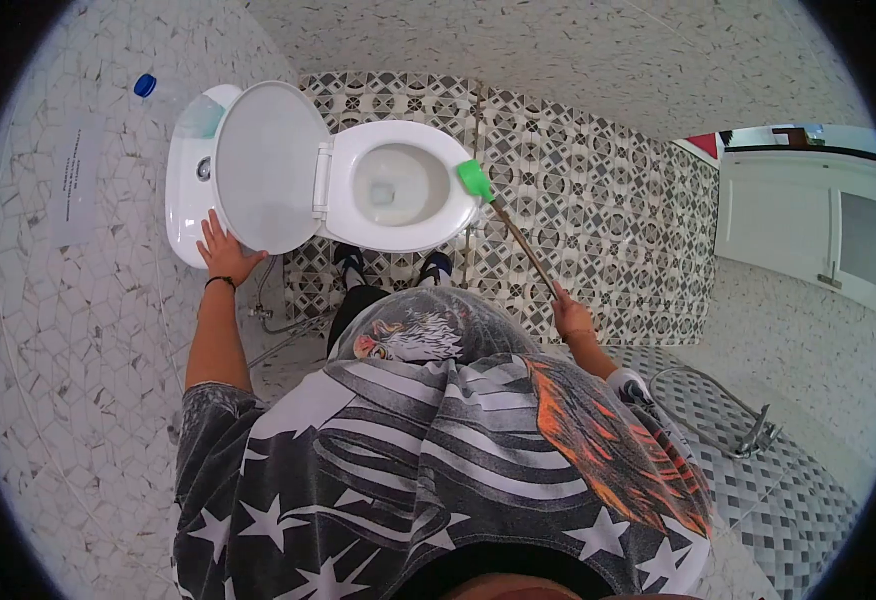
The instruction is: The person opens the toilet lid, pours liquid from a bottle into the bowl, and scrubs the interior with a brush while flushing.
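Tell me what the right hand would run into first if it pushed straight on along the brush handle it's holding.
Most likely the toilet seat rim. The right hand grips a brush whose green head already sits at the rim's near edge, with the bowl just beyond. Depth is hard to judge from above.

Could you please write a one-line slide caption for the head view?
Left hand on raised toilet lid; right hand holding green-headed brush at the bowl rim.

White toilet (398, 225), green brush head (475, 179) w/ brown handle (523, 243), blk/wht geometric floor tiles (598, 200), blue bottle cap (145, 85)
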